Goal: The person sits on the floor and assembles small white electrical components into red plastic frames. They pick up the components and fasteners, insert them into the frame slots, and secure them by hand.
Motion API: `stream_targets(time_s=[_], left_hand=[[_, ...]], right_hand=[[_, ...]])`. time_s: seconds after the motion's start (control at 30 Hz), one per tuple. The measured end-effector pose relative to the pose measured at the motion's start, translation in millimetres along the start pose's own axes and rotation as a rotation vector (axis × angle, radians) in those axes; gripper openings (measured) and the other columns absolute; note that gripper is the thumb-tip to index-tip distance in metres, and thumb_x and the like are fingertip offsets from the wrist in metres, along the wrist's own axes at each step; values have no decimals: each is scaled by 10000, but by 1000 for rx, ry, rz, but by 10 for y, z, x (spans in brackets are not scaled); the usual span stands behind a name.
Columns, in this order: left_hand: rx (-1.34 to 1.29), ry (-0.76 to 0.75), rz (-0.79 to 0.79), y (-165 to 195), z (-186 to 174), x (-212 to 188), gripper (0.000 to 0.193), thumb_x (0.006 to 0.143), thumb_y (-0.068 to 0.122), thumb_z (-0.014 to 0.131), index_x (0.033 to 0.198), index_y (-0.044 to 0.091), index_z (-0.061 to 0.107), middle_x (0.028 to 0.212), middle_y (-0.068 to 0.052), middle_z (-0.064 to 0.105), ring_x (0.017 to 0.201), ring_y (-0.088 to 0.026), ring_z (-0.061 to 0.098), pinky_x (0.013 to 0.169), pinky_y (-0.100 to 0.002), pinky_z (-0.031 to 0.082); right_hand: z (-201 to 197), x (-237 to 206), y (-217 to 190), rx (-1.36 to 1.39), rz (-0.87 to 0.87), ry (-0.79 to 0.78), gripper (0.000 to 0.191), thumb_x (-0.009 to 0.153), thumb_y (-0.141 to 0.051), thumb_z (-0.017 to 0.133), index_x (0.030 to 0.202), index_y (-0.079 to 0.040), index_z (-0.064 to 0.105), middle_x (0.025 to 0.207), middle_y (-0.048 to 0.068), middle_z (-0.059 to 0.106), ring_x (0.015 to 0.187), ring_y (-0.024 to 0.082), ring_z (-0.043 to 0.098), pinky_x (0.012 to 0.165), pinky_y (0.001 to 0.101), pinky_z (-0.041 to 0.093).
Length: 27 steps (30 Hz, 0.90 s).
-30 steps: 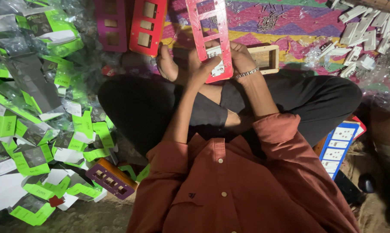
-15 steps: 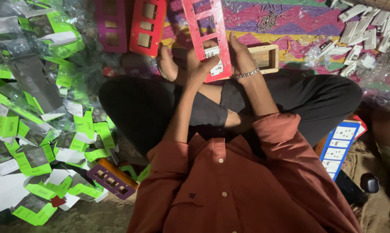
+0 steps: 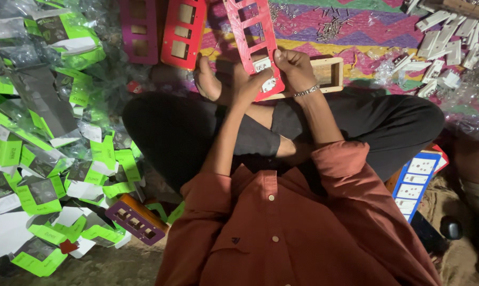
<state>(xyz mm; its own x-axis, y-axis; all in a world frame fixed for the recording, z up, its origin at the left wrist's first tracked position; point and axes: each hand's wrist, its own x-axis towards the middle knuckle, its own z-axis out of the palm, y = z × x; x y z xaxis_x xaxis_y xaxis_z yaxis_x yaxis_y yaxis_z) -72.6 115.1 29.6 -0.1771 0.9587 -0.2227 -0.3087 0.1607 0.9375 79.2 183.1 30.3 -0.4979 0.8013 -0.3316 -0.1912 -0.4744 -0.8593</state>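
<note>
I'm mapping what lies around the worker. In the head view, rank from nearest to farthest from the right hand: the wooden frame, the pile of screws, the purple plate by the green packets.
1. Wooden frame: just beside the right hand, on its right, on the mat.
2. Pile of screws: above it, farther up the mat.
3. Purple plate: far off at lower left, beside the green packets.

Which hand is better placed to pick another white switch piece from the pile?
Probably the right hand: the white switch pieces lie on its side. The left hand could keep gripping the red slotted plate.
</note>
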Motion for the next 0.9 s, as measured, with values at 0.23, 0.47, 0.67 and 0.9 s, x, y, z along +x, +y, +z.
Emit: stream_targets(time_s=[0.23,0.47,0.67,0.9], left_hand=[[-27,85,28,48,9,-11,203,888,-16,705,1088,-50,718,937,-37,734,839,-92,685,753,-273,567],[-38,122,14,24,15,30,185,882,-6,690,1064,-30,709,906,-28,733,808,-84,689,718,-264,570],[21,159,21,-8,-11,24,124,894,0,682,1013,-27,704,851,-57,728,757,-98,679,677,-281,554],[748,605,348,486,-81,-135,247,741,109,777,971,30,736,844,-134,764,745,-240,734,684,-378,554]], right_hand=[[-190,33,-266,138,91,263,128,1036,-38,559,1057,18,673,957,78,721,832,128,689,757,250,550],[-156,-43,-250,50,-71,194,171,1063,9,556,1210,73,618,1078,151,725,937,188,733,852,273,608],[-167,-30,-169,-45,-96,176,134,1066,2,572,1150,62,658,1025,136,739,897,194,746,834,292,620],[-95,76,-238,-976,-511,248,157,925,-12,739,1076,30,728,931,150,741,829,258,735,754,363,585]])
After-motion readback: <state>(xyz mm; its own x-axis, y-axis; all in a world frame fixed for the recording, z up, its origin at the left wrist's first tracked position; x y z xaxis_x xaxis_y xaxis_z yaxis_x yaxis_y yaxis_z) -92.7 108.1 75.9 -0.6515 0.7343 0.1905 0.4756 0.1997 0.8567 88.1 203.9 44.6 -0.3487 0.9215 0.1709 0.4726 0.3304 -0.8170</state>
